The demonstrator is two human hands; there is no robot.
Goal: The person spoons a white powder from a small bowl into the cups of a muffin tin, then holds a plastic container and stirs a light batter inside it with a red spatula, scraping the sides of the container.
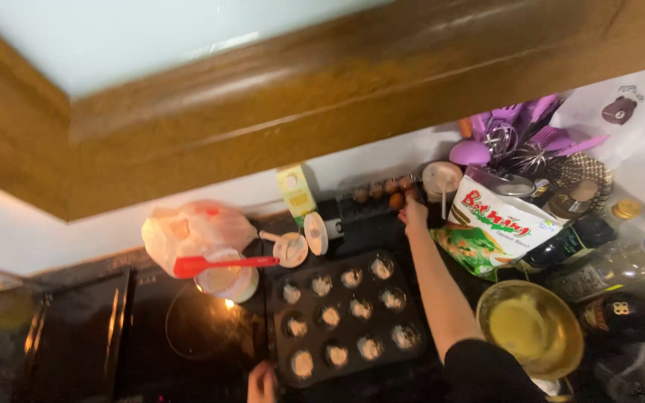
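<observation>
Head view: right hand [413, 211] reaches an egg [396, 200], grip unclear; left hand [262, 382] touches the muffin tray [349, 317], its cups already part-filled.

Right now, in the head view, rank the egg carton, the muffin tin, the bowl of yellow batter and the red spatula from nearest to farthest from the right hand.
1. Egg carton: at the right hand, against the back wall.
2. Muffin tin: just below and left of the hand.
3. Bowl of yellow batter: lower right, past the forearm.
4. Red spatula: far left, over a small bowl.
</observation>
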